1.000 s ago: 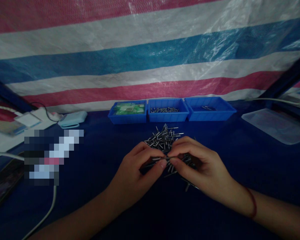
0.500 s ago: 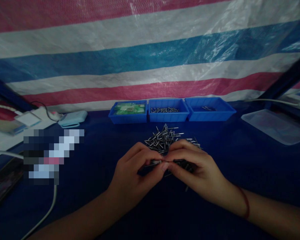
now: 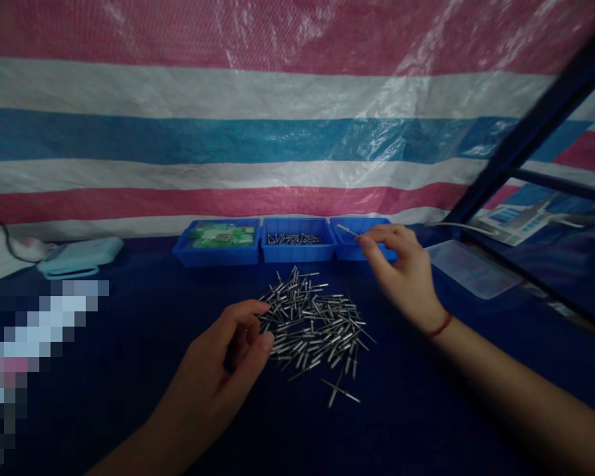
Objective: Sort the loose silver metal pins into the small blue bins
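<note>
A loose pile of metal rivets (image 3: 312,324) lies on the dark blue table. At its left edge is my left hand (image 3: 228,357), thumb and fingers apart with nothing visible between them. My right hand (image 3: 401,264) is over the front of the right blue bin (image 3: 344,248), pinching one thin rivet (image 3: 347,230) between thumb and forefinger. The rivet points to the left, above that bin. The middle blue bin (image 3: 299,253) holds many small metal pieces.
The left blue bin (image 3: 221,256) contains green packets. A light blue case (image 3: 82,256) sits at the left, behind a pixelated area. At the right are a clear plastic lid (image 3: 476,268) and a dark frame bar (image 3: 530,132). Striped sheeting hangs behind.
My hands have separated. The right one has moved forward and right to the right bin with a rivet; the left has opened beside the pile. The view has turned to the right.
</note>
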`<move>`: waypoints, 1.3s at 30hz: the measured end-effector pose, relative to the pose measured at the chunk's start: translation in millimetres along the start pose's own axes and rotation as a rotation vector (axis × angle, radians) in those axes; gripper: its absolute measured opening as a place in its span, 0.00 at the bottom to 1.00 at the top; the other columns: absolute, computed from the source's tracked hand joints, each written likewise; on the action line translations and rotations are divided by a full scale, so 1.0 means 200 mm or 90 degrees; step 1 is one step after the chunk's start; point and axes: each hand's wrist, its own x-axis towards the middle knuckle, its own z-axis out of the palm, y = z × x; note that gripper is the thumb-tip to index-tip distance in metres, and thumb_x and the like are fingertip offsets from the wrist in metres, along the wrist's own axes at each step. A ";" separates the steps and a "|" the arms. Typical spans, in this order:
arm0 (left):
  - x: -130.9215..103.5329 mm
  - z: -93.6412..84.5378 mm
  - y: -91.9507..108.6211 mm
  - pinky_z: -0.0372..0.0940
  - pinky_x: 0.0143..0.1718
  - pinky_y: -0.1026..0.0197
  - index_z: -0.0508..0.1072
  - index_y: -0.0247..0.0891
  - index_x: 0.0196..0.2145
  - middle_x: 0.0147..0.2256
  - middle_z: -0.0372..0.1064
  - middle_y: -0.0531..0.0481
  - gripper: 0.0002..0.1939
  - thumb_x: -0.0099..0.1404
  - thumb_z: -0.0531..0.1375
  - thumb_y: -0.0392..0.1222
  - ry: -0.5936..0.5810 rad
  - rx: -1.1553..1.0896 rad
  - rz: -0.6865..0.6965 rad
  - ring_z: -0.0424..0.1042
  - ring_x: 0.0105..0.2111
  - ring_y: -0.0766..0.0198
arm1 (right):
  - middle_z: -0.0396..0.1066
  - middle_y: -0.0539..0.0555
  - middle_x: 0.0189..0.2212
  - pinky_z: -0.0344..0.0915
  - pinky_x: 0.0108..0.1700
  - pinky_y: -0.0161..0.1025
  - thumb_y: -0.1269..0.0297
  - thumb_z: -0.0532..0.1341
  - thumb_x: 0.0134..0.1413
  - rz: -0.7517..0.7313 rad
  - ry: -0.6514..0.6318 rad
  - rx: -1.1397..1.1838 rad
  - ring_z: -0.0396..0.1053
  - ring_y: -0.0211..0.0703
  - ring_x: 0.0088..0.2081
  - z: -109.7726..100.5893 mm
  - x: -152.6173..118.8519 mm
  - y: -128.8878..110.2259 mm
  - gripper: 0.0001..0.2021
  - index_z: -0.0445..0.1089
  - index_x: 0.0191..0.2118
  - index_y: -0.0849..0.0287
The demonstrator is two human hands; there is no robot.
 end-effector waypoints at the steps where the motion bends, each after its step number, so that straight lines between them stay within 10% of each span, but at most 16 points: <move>1: 0.00 0.00 0.00 0.64 0.22 0.68 0.63 0.43 0.45 0.28 0.69 0.55 0.11 0.65 0.52 0.44 -0.004 0.009 0.007 0.70 0.27 0.66 | 0.71 0.55 0.32 0.60 0.46 0.49 0.62 0.58 0.55 0.008 0.006 -0.066 0.67 0.47 0.38 0.00 0.02 0.07 0.09 0.73 0.31 0.59; 7: 0.05 -0.03 -0.05 0.65 0.23 0.67 0.65 0.42 0.43 0.30 0.69 0.54 0.09 0.65 0.52 0.43 0.012 0.102 0.058 0.70 0.26 0.66 | 0.71 0.60 0.40 0.59 0.44 0.55 0.57 0.57 0.54 0.038 -0.070 -0.244 0.62 0.58 0.46 0.02 0.03 0.26 0.12 0.74 0.37 0.57; 14: 0.13 -0.06 -0.20 0.64 0.43 0.52 0.69 0.41 0.46 0.41 0.67 0.47 0.16 0.65 0.52 0.49 -0.066 0.247 0.074 0.69 0.41 0.56 | 0.69 0.58 0.40 0.57 0.50 0.52 0.63 0.56 0.55 -0.098 -0.167 -0.136 0.62 0.53 0.47 0.03 -0.03 0.08 0.10 0.73 0.38 0.59; 39: 0.14 -0.09 -0.21 0.63 0.45 0.52 0.72 0.39 0.37 0.42 0.64 0.46 0.12 0.67 0.51 0.45 -0.192 0.229 0.111 0.66 0.42 0.59 | 0.69 0.58 0.40 0.60 0.48 0.49 0.67 0.55 0.56 -0.191 -0.347 0.020 0.62 0.50 0.47 0.01 -0.14 -0.15 0.09 0.73 0.38 0.60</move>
